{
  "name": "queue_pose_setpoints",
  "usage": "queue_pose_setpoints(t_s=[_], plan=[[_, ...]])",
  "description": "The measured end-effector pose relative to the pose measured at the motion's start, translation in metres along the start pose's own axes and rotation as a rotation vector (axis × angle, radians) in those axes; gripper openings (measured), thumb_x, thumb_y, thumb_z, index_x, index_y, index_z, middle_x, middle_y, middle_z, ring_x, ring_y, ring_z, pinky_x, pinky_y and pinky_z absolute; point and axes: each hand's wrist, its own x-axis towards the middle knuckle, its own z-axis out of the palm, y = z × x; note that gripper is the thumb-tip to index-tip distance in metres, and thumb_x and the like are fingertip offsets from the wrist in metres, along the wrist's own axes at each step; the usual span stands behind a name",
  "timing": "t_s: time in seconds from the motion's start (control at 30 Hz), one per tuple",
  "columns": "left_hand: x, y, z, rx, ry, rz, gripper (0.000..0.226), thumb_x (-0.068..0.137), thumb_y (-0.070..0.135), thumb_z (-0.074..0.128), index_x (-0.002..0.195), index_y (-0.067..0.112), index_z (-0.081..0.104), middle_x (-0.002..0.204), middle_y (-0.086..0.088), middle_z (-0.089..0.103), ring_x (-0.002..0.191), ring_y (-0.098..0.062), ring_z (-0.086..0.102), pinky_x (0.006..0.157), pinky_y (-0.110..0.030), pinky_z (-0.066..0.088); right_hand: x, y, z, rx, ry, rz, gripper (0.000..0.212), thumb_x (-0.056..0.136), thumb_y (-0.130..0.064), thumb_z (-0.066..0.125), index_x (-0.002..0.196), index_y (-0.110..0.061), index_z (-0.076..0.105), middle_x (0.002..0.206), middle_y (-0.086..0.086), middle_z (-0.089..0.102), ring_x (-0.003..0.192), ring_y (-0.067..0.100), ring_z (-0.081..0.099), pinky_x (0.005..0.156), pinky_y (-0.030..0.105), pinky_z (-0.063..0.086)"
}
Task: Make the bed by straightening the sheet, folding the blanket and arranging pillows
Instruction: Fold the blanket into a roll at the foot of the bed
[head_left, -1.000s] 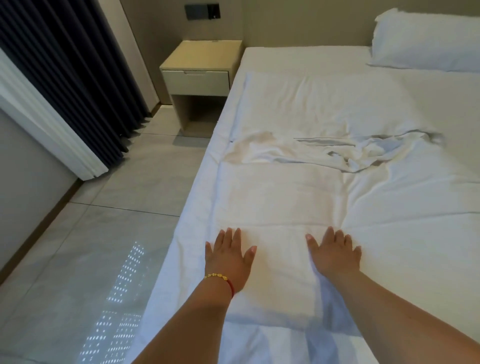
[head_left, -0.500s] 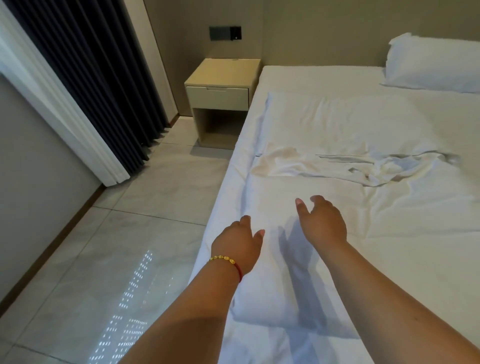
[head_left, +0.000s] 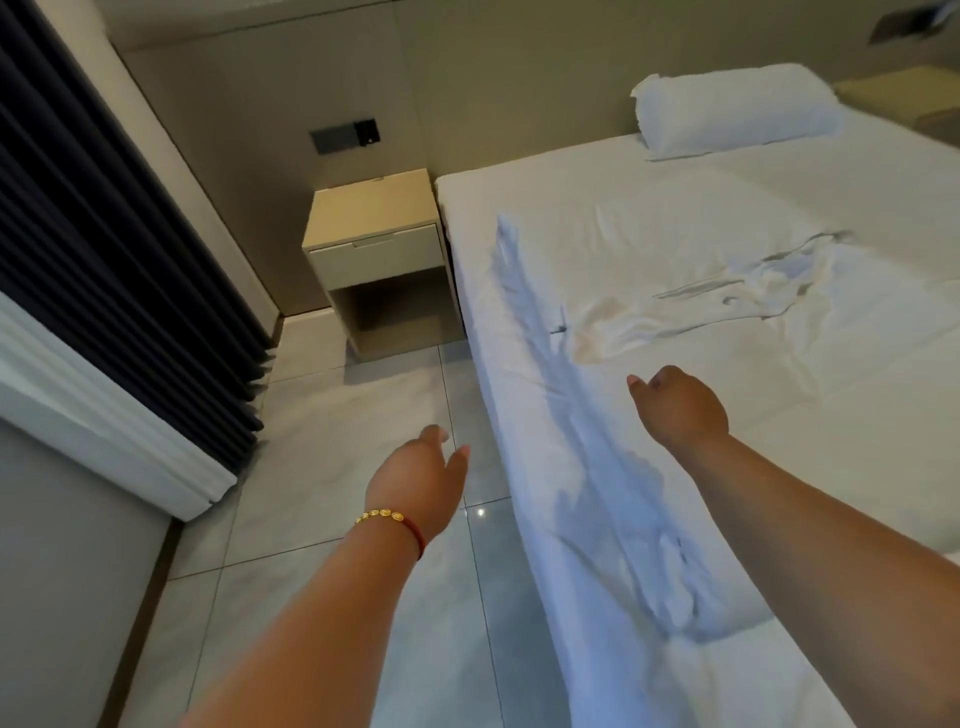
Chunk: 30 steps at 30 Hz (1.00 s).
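- The bed (head_left: 649, 218) runs ahead and to the right of both sets of fingers, covered in a white sheet (head_left: 857, 415).
- A white blanket (head_left: 613, 467) lies along the bed's left side, under and beyond the right fingers, with a rumpled ridge further on.
- The floor (head_left: 337, 426), pale tile, lies beneath the left fingers.
- Dark curtains (head_left: 104, 270) hang far to the left of the left fingers.
- A nightstand (head_left: 376, 244) stands beyond the left fingers, against the bed.
- One pillow (head_left: 732, 111) lies at the headboard, well beyond the right fingers.
- The right hand (head_left: 680, 408) hovers over the blanket, fingers loosely curled, holding nothing.
- The left hand (head_left: 421, 480) hangs over the floor beside the bed, fingers relaxed and slightly apart, empty.
- A bracelet (head_left: 389, 522) circles the left wrist.
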Motion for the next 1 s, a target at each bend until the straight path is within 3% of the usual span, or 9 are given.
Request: queue_pose_setpoints(t_s=[0.23, 0.4, 0.67, 0.77, 0.87, 0.93, 1.0], plan=[[0.059, -0.054, -0.025, -0.072, -0.044, -0.018, 0.042, 0.099, 0.040, 0.038, 0.133, 0.017, 0.047, 0.109, -0.006, 0.066, 0.097, -0.023, 0.062, 0.079, -0.030, 0.047, -0.007, -0.040, 0.038, -0.019, 0.012, 0.073, 0.051, 0.095, -0.048, 0.039, 0.113, -0.003, 0.055, 0.107, 0.015, 0.064, 0.095, 0.033, 0.060, 0.071, 0.031, 0.041], [0.119, -0.032, -0.003, -0.187, -0.148, 0.035, 0.041, 0.099, 0.037, 0.040, 0.133, 0.014, 0.048, 0.121, -0.008, 0.063, 0.100, -0.021, 0.058, 0.081, -0.029, 0.044, 0.015, -0.037, 0.054, 0.004, 0.068, 0.147, 0.049, 0.095, -0.048, 0.041, 0.113, -0.005, 0.057, 0.108, 0.013, 0.064, 0.097, 0.032, 0.060, 0.075, 0.032, 0.043], [0.281, 0.022, 0.044, -0.330, -0.424, 0.032, 0.061, 0.090, 0.058, 0.046, 0.126, 0.009, 0.054, 0.110, -0.005, 0.064, 0.106, -0.022, 0.062, 0.088, -0.034, 0.048, 0.137, -0.037, 0.073, 0.092, 0.143, 0.217, 0.051, 0.096, -0.048, 0.039, 0.118, -0.005, 0.058, 0.114, 0.015, 0.065, 0.103, 0.031, 0.060, 0.082, 0.034, 0.045], [0.345, 0.055, 0.079, -0.383, -0.551, -0.029, 0.065, 0.085, 0.062, 0.052, 0.111, 0.003, 0.060, 0.093, -0.006, 0.059, 0.090, -0.022, 0.060, 0.087, -0.035, 0.050, 0.186, -0.037, 0.078, 0.115, 0.162, 0.207, 0.051, 0.096, -0.048, 0.039, 0.121, -0.008, 0.058, 0.121, 0.012, 0.063, 0.110, 0.029, 0.058, 0.092, 0.034, 0.043], [0.378, 0.090, 0.115, -0.500, -0.727, -0.145, 0.053, 0.082, 0.062, 0.059, 0.092, 0.010, 0.055, 0.085, -0.008, 0.049, 0.083, -0.024, 0.050, 0.080, -0.034, 0.047, 0.222, -0.021, 0.082, 0.092, 0.114, 0.235, 0.051, 0.096, -0.049, 0.037, 0.128, -0.014, 0.055, 0.131, 0.009, 0.058, 0.119, 0.027, 0.053, 0.101, 0.036, 0.039], [0.387, 0.109, 0.142, -0.553, -0.860, -0.232, 0.057, 0.081, 0.061, 0.062, 0.110, 0.013, 0.054, 0.100, -0.006, 0.052, 0.098, -0.027, 0.053, 0.087, -0.034, 0.047, 0.238, -0.006, 0.083, 0.053, 0.089, 0.278, 0.051, 0.097, -0.049, 0.036, 0.132, -0.017, 0.052, 0.137, 0.006, 0.053, 0.125, 0.027, 0.048, 0.106, 0.037, 0.035], [0.392, 0.129, 0.164, -0.467, -0.877, -0.192, 0.073, 0.079, 0.062, 0.063, 0.129, 0.010, 0.050, 0.119, -0.005, 0.055, 0.109, -0.028, 0.055, 0.097, -0.038, 0.048, 0.251, 0.006, 0.087, -0.014, 0.081, 0.304, 0.051, 0.098, -0.050, 0.032, 0.136, -0.020, 0.049, 0.141, 0.005, 0.049, 0.129, 0.026, 0.044, 0.108, 0.038, 0.032]])
